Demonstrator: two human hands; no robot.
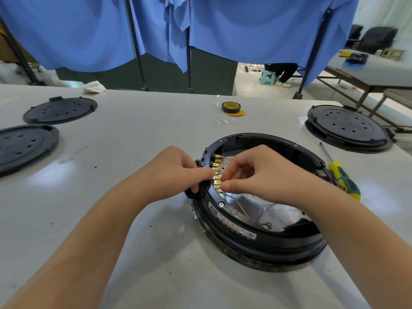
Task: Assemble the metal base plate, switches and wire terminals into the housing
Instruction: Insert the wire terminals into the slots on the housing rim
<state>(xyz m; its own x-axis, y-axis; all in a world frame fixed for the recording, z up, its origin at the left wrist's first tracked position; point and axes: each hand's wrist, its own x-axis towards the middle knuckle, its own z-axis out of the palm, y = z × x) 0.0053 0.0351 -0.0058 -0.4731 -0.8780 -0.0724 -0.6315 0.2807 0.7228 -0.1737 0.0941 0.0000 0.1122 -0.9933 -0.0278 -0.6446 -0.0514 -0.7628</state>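
Left hand (176,172) gripping housing (267,237) rim, right hand (256,172) pinching brass terminals (217,181), surface's right half

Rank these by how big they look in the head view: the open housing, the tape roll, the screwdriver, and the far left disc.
1. Open housing
2. Far left disc
3. Screwdriver
4. Tape roll
The housing lies nearest the camera, so its lead is partly down to closeness.

Both forearms reach forward; the left hand (178,172) and right hand (252,172) meet, fingers curled, fingertips pinching
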